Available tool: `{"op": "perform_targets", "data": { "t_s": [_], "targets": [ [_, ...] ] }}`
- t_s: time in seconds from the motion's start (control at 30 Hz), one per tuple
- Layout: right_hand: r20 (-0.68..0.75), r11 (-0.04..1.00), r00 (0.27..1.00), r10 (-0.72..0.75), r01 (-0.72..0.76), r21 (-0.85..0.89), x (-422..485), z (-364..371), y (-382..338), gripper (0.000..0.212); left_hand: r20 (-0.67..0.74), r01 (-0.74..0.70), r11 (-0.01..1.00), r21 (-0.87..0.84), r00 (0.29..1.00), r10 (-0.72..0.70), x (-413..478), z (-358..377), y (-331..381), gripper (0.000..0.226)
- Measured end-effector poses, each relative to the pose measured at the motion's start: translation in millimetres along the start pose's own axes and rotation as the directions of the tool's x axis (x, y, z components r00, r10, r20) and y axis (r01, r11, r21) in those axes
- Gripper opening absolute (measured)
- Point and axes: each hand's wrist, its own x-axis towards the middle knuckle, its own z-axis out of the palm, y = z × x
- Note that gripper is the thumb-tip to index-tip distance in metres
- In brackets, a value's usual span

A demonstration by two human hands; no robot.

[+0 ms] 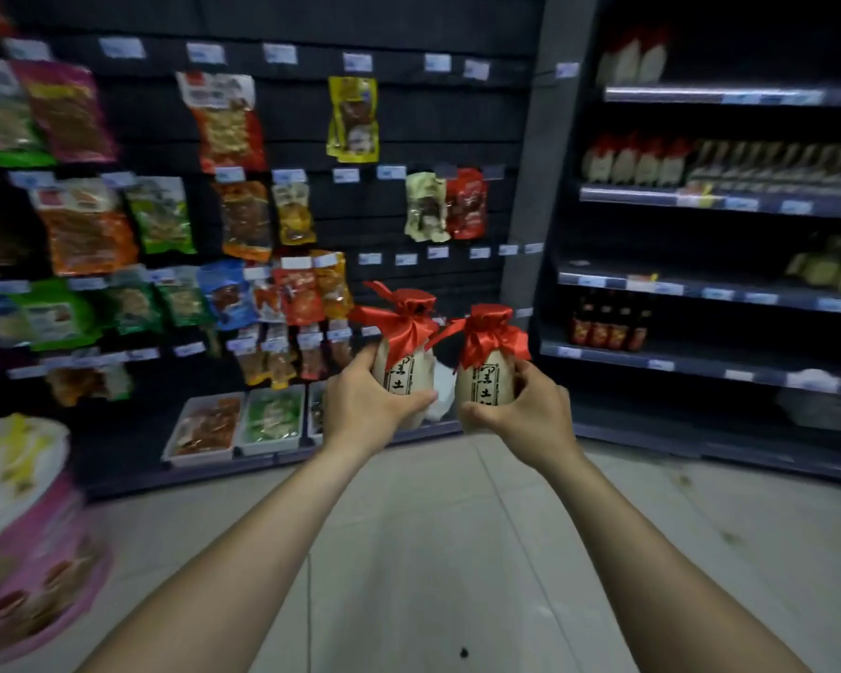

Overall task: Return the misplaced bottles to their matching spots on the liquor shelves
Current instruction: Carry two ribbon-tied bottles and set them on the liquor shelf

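I hold two cream ceramic liquor bottles with red cloth caps and red ribbons, side by side in front of me. My left hand point(367, 398) grips the left bottle point(406, 364) round its belly. My right hand point(523, 412) grips the right bottle point(486, 381) the same way. Both bottles are upright and carry black characters on the front. To the right stand the liquor shelves point(700, 199); matching cream bottles with red caps point(637, 162) line a shelf there, with more on the shelf above point(639, 58). The frame is motion-blurred.
A dark pegboard wall with hanging snack packets point(224, 123) fills the left and centre. White trays of snacks point(270, 422) sit at its foot. Dark bottles point(608, 327) stand on a lower liquor shelf. A pink and yellow stack point(25, 517) is at my left. Tiled floor lies ahead.
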Motion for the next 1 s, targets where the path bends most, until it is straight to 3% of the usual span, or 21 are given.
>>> {"op": "perform_targets", "data": {
  "t_s": [0.3, 0.5, 1.0],
  "targets": [
    [-0.084, 1.000, 0.996, -0.016, 0.014, -0.023, 206, -128, 123, 0.053, 0.049, -0.032, 0.998, -0.045, 0.998, 0.034, 150, 233, 71, 0.054],
    [-0.084, 0.997, 0.996, -0.022, 0.015, -0.079, 339, -212, 183, 0.056, 0.049, -0.064, 0.996, -0.063, 0.997, 0.067, 236, 360, 128, 0.058],
    [-0.113, 0.994, 0.987, -0.112, 0.109, -0.028, 677, -307, 295, 0.046, 0.007, -0.157, 0.983, -0.093, 0.987, 0.158, 503, 613, 207, 0.059]
  ]
}}
